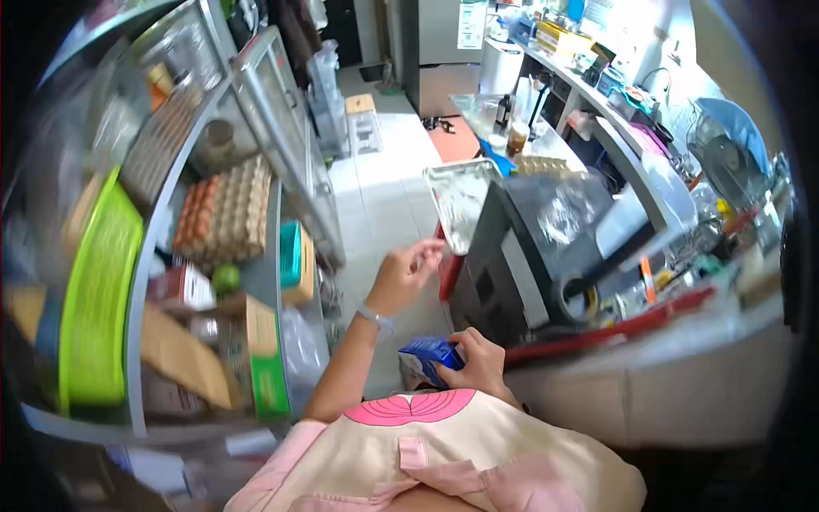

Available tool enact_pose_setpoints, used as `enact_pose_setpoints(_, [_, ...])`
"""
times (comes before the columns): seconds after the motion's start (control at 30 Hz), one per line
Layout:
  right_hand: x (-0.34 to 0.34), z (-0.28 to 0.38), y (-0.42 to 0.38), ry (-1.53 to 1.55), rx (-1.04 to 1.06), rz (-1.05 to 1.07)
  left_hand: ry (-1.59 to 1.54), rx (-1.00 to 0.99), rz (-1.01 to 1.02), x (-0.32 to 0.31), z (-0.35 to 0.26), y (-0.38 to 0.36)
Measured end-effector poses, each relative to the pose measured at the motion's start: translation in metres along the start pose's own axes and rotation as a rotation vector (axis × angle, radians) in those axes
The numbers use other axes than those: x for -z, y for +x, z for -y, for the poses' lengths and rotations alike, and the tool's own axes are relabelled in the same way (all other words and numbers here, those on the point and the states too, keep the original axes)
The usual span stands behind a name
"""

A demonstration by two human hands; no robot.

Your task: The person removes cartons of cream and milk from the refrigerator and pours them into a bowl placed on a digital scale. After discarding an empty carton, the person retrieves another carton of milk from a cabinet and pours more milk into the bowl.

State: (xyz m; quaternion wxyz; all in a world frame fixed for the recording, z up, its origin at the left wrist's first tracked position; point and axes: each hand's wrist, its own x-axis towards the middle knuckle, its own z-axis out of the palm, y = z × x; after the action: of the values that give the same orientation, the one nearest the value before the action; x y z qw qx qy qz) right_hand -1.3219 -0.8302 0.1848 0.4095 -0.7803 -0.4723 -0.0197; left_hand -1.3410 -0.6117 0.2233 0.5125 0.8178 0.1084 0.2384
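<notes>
My right hand (pixel 479 365) is closed around the upper end of a blue and white carton (pixel 426 356), held low in front of my apron (pixel 529 435). Its lower part is partly hidden. My left hand (pixel 404 275) is raised over the floor with fingers loosely bent and apart, and nothing shows in it. A band circles that wrist. Beyond the left hand lies a foil-lined metal tray (pixel 461 203). To the right of both hands stands a dark boxy appliance (pixel 503 256) with clear plastic on top.
On the left, a metal shelf (pixel 162 205) holds stacked egg trays (pixel 226 209), boxes and a bright green basket (pixel 98 307). A cluttered counter runs along the right. Farther back, a table carries a dark bottle (pixel 503 111) and a brown drink cup (pixel 517 138). Tiled floor (pixel 375 200) stretches ahead.
</notes>
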Motion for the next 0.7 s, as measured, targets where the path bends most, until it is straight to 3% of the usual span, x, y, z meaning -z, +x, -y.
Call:
enact_pose_setpoints(0.07, [-0.016, -0.007, 0.062, -0.018, -0.062, -0.036, -0.116, 0.110, 0.119, 0.014, 0.055, 0.034])
enact_pose_setpoints(0.2, [-0.042, -0.026, 0.191, -0.054, -0.168, -0.069, -0.144, 0.161, 0.166, 0.053, 0.127, 0.097])
enact_pose_setpoints(0.27, [-0.059, -0.042, 0.259, -0.073, -0.204, -0.085, 0.161, -0.188, 0.052, 0.069, 0.153, 0.132])
enact_pose_setpoints(0.4, [-0.106, -0.082, 0.393, -0.134, -0.270, -0.154, 0.404, -0.401, 0.020, 0.091, 0.200, 0.232])
enact_pose_setpoints(0.57, [-0.146, -0.125, 0.536, -0.272, -0.534, -0.325, 0.374, -0.492, 0.097, 0.108, 0.264, 0.406])
enact_pose_setpoints(0.7, [-0.154, -0.161, 0.627, -0.355, -0.692, -0.416, 0.214, -0.402, 0.157, 0.102, 0.283, 0.513])
